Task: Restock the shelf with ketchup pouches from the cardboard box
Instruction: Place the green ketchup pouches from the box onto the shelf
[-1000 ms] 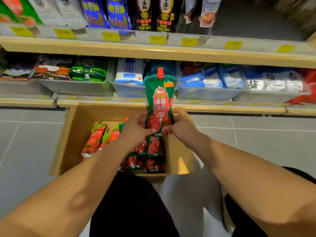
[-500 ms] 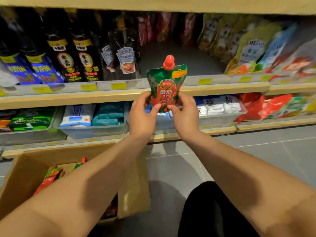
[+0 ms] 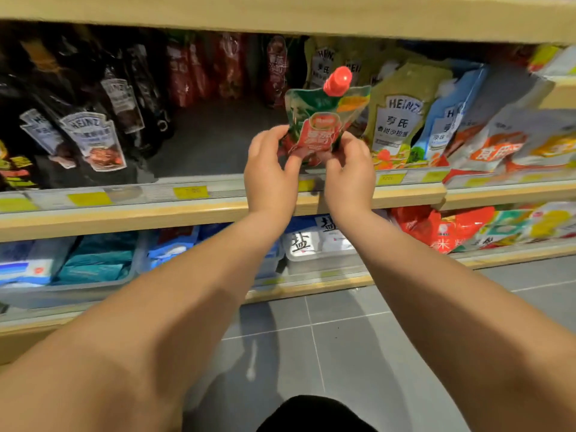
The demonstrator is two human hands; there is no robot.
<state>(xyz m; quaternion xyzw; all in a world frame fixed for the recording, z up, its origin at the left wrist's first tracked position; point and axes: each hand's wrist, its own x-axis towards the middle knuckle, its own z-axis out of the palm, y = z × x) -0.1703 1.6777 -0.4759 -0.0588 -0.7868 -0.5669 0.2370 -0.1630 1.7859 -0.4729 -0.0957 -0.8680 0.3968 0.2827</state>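
My left hand [image 3: 270, 174] and right hand [image 3: 351, 176] pinch the ketchup pouch [image 3: 324, 118] by its lower corners, thumbs in front. It stands upright just above the shelf [image 3: 187, 212] edge. Green Heinz pouches [image 3: 397, 120] crowd my right; dark sauce pouches [image 3: 90, 138] stand further left.

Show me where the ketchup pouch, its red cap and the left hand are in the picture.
ketchup pouch [image 3: 321, 127]: head view, on the red label on its front.
red cap [image 3: 338, 80]: head view, on the side of the cap.
left hand [image 3: 269, 179]: head view, on the back of the hand.
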